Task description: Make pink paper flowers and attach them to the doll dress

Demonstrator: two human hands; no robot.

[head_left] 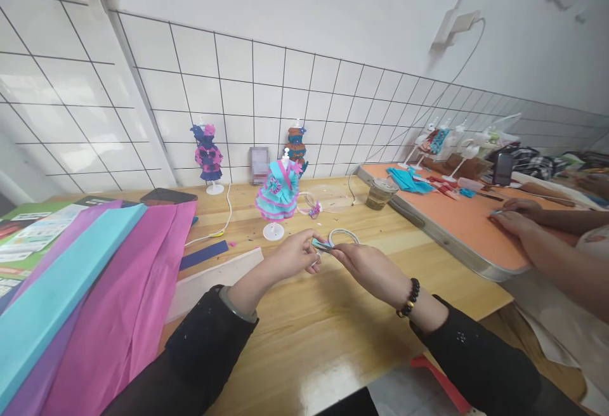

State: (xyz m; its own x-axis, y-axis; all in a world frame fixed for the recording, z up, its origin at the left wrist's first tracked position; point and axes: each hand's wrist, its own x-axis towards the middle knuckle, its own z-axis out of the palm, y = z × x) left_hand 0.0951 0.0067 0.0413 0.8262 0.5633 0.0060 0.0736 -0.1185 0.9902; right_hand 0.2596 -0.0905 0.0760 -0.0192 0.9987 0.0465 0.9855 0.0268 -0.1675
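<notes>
Over the wooden table, my left hand (294,255) pinches one end of a small light-blue folded strip (322,245). Fingers of my right hand (378,271) are closed on the strip's other end. It looks like crepe paper, though its exact kind is hard to make out. Just behind my fingers lies a roll of white tape (349,232). Farther back stands a mini dress form in a light-blue and pink ruffled dress (278,194), on a round white base (273,231). A small pink-and-blue paper piece (314,210) lies to its right.
Pink paper sheets (124,264) and a light-blue sheet (71,295) cover the left side. Two more dressed forms (208,156) (297,146) stand by the tiled wall. A plastic cup (381,193) stands beside the orange table (457,232), where another person's hands (516,216) work.
</notes>
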